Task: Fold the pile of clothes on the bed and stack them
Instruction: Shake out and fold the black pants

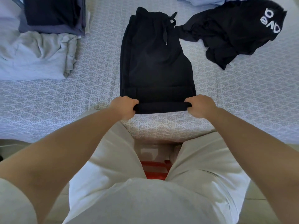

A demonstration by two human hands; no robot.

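The black drawstring shorts (155, 62) lay at centre frame on the bed (242, 102), long axis running up toward the waistband, while the left hand (124, 107) and right hand (200, 105) each gripped a lower hem corner.

A pair of black shorts (155, 62) lies flat on the patterned bed (242, 97), waistband and drawstring at the far end. The left hand (124, 107) and right hand (199, 106) each hold a near corner of the hem, fingers curled round the cloth, the hem rolled up between them. To the far right lies a crumpled black garment (229, 34) with white lettering. At far left a folded dark stack (53, 15) sits beside a rumpled grey garment (37, 55).
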